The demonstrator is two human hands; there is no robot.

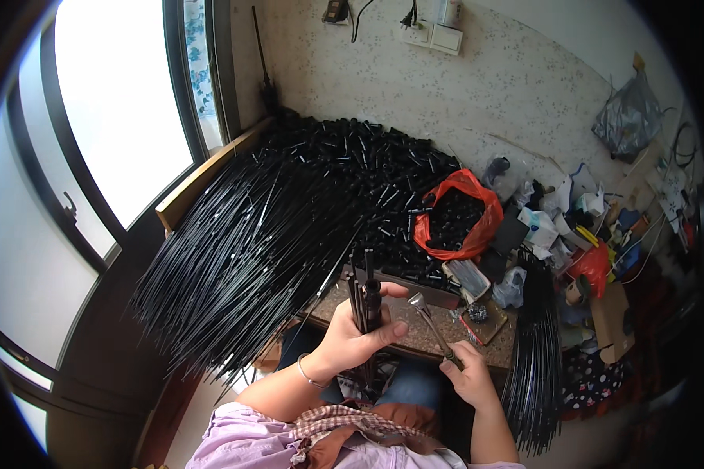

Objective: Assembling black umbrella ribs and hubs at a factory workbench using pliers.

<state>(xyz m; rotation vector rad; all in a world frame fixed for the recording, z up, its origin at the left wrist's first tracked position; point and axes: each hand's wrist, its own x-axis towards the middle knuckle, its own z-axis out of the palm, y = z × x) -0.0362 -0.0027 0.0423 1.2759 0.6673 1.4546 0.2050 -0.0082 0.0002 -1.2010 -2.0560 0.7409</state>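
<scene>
My left hand (350, 336) is wrapped round several thin black rods (354, 293) held upright, with a thicker black tubular piece (373, 297) among them. Its index finger reaches out to the right. Closed on a slim brownish handle, my right hand (468, 375) holds a tool with a flared, pale metallic head (419, 303); its exact kind is unclear. The head points up and left, close to the left fingertips but apart from the rods. Both hands are above the near edge of the speckled worktop (414, 332).
Long black rods (235, 250) fan over the table's left side; short black tubes (360, 148) are heaped behind. A red plastic bag (490, 211) holds small black parts. More rods (534, 359) hang over the right edge. Clutter (579, 219) crowds the right; a window (117, 86) is left.
</scene>
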